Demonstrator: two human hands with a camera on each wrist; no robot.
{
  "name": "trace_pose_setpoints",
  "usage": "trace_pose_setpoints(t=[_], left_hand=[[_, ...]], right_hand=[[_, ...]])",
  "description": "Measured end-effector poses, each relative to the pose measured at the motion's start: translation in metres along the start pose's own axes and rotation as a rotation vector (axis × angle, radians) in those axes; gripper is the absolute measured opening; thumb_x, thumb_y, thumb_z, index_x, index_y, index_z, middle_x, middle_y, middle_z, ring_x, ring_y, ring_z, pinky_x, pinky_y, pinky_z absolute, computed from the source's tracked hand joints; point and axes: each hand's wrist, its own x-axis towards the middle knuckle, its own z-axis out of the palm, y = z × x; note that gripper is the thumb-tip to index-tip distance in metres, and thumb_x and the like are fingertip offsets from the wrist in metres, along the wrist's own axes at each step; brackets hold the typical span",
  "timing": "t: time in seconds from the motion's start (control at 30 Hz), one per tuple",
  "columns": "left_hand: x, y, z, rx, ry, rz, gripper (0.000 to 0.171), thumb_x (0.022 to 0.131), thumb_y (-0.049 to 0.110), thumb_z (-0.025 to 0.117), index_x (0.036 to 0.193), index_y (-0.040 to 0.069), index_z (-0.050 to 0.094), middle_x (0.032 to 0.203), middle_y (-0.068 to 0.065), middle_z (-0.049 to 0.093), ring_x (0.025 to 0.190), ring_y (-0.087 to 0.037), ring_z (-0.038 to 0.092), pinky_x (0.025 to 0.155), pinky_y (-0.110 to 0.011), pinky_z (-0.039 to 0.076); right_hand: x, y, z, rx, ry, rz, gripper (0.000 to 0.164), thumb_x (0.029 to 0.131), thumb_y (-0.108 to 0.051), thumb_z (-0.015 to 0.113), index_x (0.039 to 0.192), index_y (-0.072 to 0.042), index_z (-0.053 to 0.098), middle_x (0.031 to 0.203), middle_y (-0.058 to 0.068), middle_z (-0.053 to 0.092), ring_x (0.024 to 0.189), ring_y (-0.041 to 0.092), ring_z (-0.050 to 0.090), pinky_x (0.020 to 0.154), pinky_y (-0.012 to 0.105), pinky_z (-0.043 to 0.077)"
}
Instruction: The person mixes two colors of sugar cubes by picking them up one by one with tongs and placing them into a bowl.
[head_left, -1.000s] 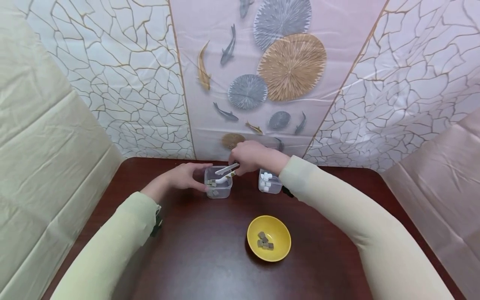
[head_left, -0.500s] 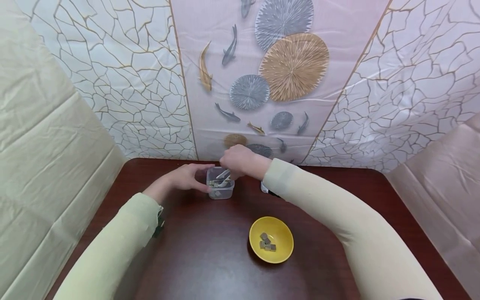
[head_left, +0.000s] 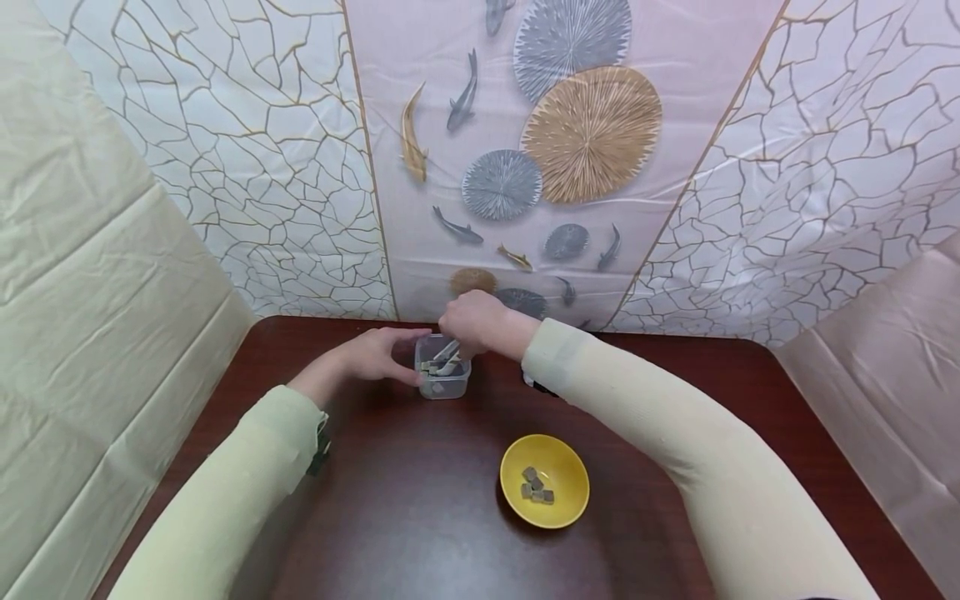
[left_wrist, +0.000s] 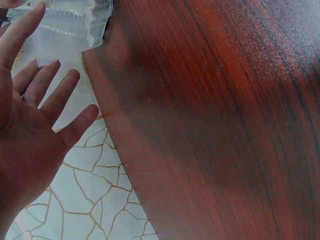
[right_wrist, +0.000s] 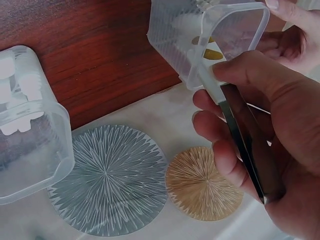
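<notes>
My left hand point(head_left: 375, 354) spans a small clear plastic container point(head_left: 444, 387) at the table's back, thumb at its near side and index finger along its far side. Its other fingers point(left_wrist: 56, 97) spread out loosely in the left wrist view. My right hand point(head_left: 474, 321) grips metal tongs point(right_wrist: 245, 145) with pale tips, which reach down inside that container. Small brownish cubes point(head_left: 426, 367) lie in there beside the tips. Whether the tips pinch a cube, I cannot tell.
A yellow bowl point(head_left: 545, 522) holding several brown cubes point(head_left: 538, 495) stands nearer on the dark wooden table point(head_left: 390, 517). Another clear container point(right_wrist: 55, 130) with white pieces point(right_wrist: 25, 82) is mostly hidden behind my right sleeve in the head view. Patterned cloth point(head_left: 285, 208) hangs behind.
My right hand has moved left and lowered the tongs deeper into the container. The right sleeve now covers most of the other container. My left hand keeps its place at the container.
</notes>
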Motion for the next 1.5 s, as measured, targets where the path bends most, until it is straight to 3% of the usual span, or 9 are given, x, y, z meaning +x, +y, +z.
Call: trace_pose_setpoints(t=[0.43,0.67,0.93,1.17,1.37,1.5], left_hand=[[0.001,-0.001,0.0,0.025,0.014,0.024,0.091,0.088,0.039,0.088,0.164,0.012,0.045,0.161,-0.011,0.053,0.148,-0.031,0.049,0.123,-0.054,0.037],[0.001,-0.002,0.001,0.017,0.02,0.038,0.089,0.089,0.038,0.088,0.164,0.012,0.045,0.159,-0.012,0.055,0.147,-0.031,0.05,0.122,-0.054,0.038],[0.0,-0.001,0.002,0.023,0.021,0.034,0.09,0.089,0.039,0.088,0.164,0.014,0.046,0.161,-0.01,0.053,0.146,-0.03,0.051,0.122,-0.053,0.039],[0.001,0.001,0.002,-0.009,0.012,0.036,0.089,0.09,0.034,0.088,0.164,0.011,0.044,0.158,-0.012,0.056,0.148,-0.031,0.05,0.123,-0.055,0.037],[0.001,0.002,0.003,-0.006,0.016,0.018,0.089,0.089,0.036,0.088,0.164,0.013,0.045,0.159,-0.013,0.055,0.148,-0.031,0.049,0.123,-0.056,0.037],[0.001,0.001,0.003,0.004,0.021,0.007,0.09,0.089,0.037,0.088,0.164,0.014,0.045,0.16,-0.013,0.053,0.148,-0.033,0.048,0.123,-0.057,0.036]], right_hand=[[-0.005,-0.002,0.002,0.006,0.03,0.002,0.017,0.09,-0.031,0.086,0.096,-0.017,0.078,0.097,0.0,0.076,0.087,0.023,0.07,0.085,0.043,0.06],[0.0,0.0,-0.001,0.07,-0.022,0.001,0.024,0.093,-0.034,0.084,0.112,-0.018,0.082,0.106,-0.002,0.076,0.092,0.021,0.07,0.086,0.041,0.059],[0.004,-0.001,-0.002,0.073,-0.032,-0.008,0.015,0.094,-0.03,0.084,0.101,-0.018,0.078,0.102,-0.002,0.075,0.086,0.019,0.066,0.083,0.041,0.059],[-0.012,0.008,-0.006,0.085,0.027,-0.029,0.014,0.095,-0.027,0.082,0.087,-0.018,0.075,0.087,-0.002,0.067,0.074,0.017,0.05,0.073,0.039,0.052],[-0.033,0.022,-0.008,0.197,0.113,-0.073,0.005,0.095,-0.023,0.079,0.096,-0.019,0.082,0.091,-0.003,0.074,0.084,0.02,0.066,0.079,0.042,0.057],[-0.05,0.031,-0.007,0.274,0.198,-0.126,0.01,0.092,-0.017,0.076,0.099,-0.019,0.083,0.087,-0.005,0.076,0.081,0.021,0.068,0.077,0.042,0.056]])
